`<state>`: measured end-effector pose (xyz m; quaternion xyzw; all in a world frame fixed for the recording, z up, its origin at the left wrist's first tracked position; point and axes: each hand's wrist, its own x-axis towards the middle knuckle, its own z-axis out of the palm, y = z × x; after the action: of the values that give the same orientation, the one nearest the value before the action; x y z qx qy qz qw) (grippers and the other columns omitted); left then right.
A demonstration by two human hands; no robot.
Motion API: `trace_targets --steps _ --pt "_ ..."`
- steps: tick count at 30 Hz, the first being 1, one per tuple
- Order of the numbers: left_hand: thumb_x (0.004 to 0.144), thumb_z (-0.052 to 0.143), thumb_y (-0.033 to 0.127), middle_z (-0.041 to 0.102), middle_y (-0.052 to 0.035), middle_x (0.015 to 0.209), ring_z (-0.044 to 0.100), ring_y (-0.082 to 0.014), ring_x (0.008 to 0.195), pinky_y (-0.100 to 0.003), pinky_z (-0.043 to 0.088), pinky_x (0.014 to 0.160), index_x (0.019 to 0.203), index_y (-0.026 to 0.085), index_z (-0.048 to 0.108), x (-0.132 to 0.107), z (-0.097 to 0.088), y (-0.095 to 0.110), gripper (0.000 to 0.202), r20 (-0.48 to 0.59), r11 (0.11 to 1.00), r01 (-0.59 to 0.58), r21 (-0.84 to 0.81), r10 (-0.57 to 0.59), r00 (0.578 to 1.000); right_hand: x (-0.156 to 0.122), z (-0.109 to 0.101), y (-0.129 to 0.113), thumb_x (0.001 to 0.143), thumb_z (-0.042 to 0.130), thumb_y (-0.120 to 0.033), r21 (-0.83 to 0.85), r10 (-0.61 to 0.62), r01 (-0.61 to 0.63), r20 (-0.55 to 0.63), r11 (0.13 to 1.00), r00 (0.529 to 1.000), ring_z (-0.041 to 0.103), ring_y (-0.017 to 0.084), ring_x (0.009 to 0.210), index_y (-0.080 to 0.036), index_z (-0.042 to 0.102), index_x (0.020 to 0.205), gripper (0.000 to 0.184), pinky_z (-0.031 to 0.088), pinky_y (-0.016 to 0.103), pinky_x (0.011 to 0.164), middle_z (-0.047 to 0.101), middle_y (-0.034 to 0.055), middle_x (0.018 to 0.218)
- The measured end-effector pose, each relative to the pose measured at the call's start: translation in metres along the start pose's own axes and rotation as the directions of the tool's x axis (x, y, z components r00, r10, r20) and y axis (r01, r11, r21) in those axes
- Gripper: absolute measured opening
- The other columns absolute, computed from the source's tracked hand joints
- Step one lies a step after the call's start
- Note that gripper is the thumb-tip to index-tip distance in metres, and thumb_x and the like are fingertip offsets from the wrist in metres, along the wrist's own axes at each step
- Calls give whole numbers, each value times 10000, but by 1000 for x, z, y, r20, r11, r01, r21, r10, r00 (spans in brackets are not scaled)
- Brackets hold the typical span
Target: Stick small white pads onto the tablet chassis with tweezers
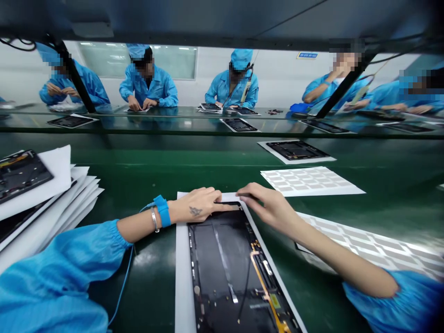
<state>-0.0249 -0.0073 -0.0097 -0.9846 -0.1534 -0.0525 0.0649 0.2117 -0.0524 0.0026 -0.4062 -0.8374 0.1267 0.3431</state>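
Note:
A black tablet chassis (pixel 236 273) lies open side up on a white sheet (pixel 182 277) on the green belt in front of me. My left hand (pixel 196 206), with a blue wrist strap, rests on the chassis's far edge, fingers together and pointing right. My right hand (pixel 268 206) meets it from the right, fingertips pressed flat on the same top edge. Whether anything small lies under the fingers is hidden.
A stack of white sheets with black chassis (pixel 38 194) sits at the left. Two sheets of white stickers (pixel 308 181) (pixel 374 247) lie at the right, another chassis (pixel 296 150) beyond. Several people in blue work across a raised shelf (pixel 222 124).

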Motion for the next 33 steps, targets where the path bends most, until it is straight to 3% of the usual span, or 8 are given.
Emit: trace_targets --steps 3,8,17,21,25,27,30,33 --pt "949 397 87 640 -82 1216 580 -203 1117 -322 486 954 1247 165 589 -17 10 -5 363 -138 989 -39 -140 20 990 18 5 -1 909 465 -116 -116 -127 162 264 980 956 590 217 814 -201 635 884 192 463 330 719 632 74 848" --pt "933 380 62 678 -101 1190 605 -208 1158 -328 494 997 1156 107 611 -23 17 -8 324 -236 963 -87 -255 26 971 36 11 -4 869 499 -58 -225 -86 238 530 945 843 546 197 774 -170 621 802 179 420 310 694 587 71 838" --pt "877 419 53 707 -80 989 644 -204 981 -302 512 890 942 148 625 -19 14 -6 236 -189 974 -47 -221 4 982 49 15 -14 841 501 -33 -303 -110 420 687 856 718 511 209 769 -154 599 875 160 366 322 698 567 76 846" --pt "889 417 58 700 -91 1108 631 -211 1065 -322 499 952 1069 136 631 -19 15 -6 291 -200 970 -70 -234 23 979 47 9 -9 827 499 -25 -333 -113 481 718 811 687 516 210 761 -159 595 861 169 364 327 692 573 78 847" --pt "893 423 51 686 -91 1183 623 -206 1124 -329 492 998 1151 138 626 -20 18 -7 339 -220 963 -87 -255 30 975 39 -5 7 840 527 -64 -354 -7 358 702 864 712 555 204 751 -171 599 823 129 397 313 668 585 72 840" --pt "885 434 46 694 -96 1165 629 -214 1117 -340 508 983 1143 133 634 -20 19 -8 337 -227 965 -82 -249 25 974 31 -9 13 873 513 -105 -328 14 249 629 911 777 571 204 742 -178 609 828 129 424 310 656 587 65 819" --pt "885 439 46 701 -101 1155 639 -226 1096 -354 530 951 1133 119 641 -20 19 -7 328 -234 966 -76 -247 17 972 12 -5 14 901 474 -132 -246 -25 135 404 960 914 593 220 793 -194 653 873 191 473 328 695 603 69 824" --pt "879 451 48 703 -97 1159 644 -238 1085 -359 535 941 1127 113 647 -19 18 -6 323 -228 970 -68 -234 13 973 -9 4 11 936 497 -200 -121 -57 96 294 988 954 607 224 872 -219 698 1054 234 504 349 770 628 79 898"
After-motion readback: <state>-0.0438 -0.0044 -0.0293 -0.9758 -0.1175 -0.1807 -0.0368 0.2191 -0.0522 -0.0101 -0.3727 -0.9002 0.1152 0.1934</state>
